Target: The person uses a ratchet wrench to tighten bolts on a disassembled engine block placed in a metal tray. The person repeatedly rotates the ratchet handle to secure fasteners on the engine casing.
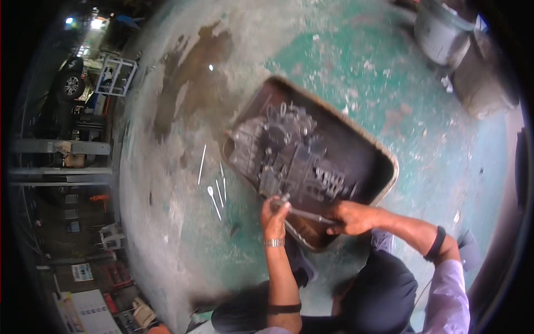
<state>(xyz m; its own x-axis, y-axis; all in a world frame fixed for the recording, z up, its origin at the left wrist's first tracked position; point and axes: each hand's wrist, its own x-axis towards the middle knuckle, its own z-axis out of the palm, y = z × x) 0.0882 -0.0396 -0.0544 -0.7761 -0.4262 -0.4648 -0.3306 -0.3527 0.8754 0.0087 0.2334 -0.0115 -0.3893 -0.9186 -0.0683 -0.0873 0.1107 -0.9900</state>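
Note:
A dark metal tray [386, 157] on the floor holds a greasy metal gearbox-like assembly [286, 147] with ribbed housings and bolts. Over the tray's near edge lies a long metal ratchet-type tool [308, 214], roughly horizontal. My left hand [273, 217] is closed around its left end, by a small fitting at the assembly's lower left. My right hand [350, 218] grips the handle at the right. Several slim silver tools, including a wrench [214, 202], lie on the floor left of the tray.
A grey bucket [440, 34] and a worn container [481, 80] stand at the upper right. A wet brown stain marks the floor beyond the tray. At the left are a wheel [71, 86], a white metal frame [117, 75], a lift beam [61, 146] and assorted workshop items.

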